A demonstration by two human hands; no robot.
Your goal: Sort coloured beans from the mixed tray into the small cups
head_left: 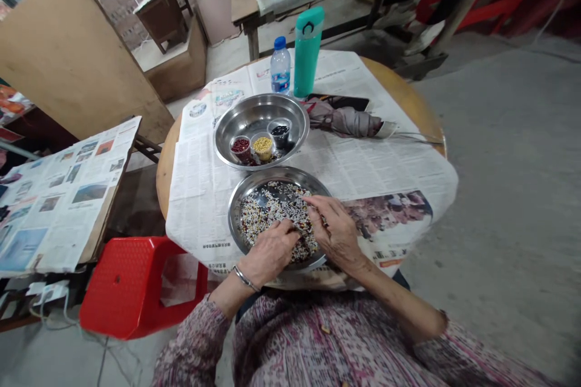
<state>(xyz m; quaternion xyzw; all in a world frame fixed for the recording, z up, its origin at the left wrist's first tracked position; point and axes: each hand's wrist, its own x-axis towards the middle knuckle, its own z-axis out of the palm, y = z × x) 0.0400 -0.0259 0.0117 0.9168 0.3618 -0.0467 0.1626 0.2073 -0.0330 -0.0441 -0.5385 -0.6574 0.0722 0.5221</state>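
Observation:
A shallow steel basin point(232, 217) near me holds a spread mix of small white, yellow, dark red and black beans or grains point(258, 211). Over its near side is my left hand point(272, 247), with a bangle at the wrist; its fingers curl closed among the grains, their tips hidden. My right hand point(336, 231) hangs over the basin's right side, fingers bent, the thumb a little apart from them and nothing visible between. Beyond stands a second steel basin point(245, 110) with clear cups of red beans point(240, 146), yellow beans point(262, 146) and black beans point(279, 130).
The round table point(436, 115) is covered with newspaper point(200, 193). Towards its back stand a water bottle point(280, 66) and a teal flask point(308, 51), with a folded umbrella point(345, 120) and a dark phone point(354, 101) nearby. A red stool point(122, 284) is at the left.

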